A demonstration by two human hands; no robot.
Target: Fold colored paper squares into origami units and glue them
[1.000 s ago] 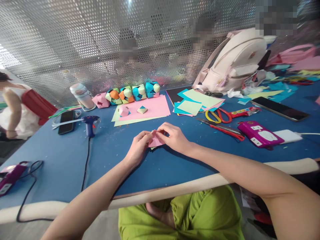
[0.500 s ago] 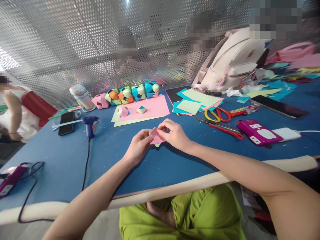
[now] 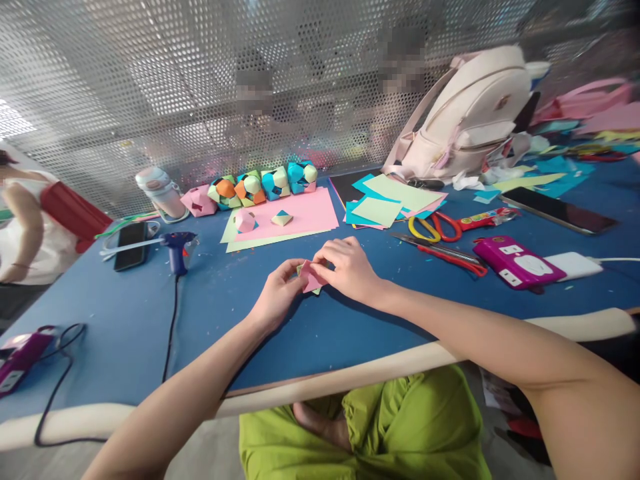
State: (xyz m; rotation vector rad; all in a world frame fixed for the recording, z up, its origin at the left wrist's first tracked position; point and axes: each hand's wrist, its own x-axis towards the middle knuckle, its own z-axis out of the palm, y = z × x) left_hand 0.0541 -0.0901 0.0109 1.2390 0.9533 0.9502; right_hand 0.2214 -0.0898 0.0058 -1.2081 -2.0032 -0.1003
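Between my two hands is a small folded paper piece, pink on top with pale green showing at its edges. My left hand pinches its left side between thumb and fingers. On the right side, my right hand grips it, the thumb and forefinger close together at the upper edge. Both hands are just above the blue table, and the fingers cover part of the paper. Beyond them, a pink folded paper shape and a green and blue one lie on a pink sheet.
Folded paper balls line the back by a bottle. A glue gun and phone are left. Paper squares, scissors, a knife, a purple power strip and a backpack are right. A person is at far left.
The pink face of the folded paper tilted up into fuller view, then was partly covered again as my right fingers closed over its upper edge. Both hands kept their hold.
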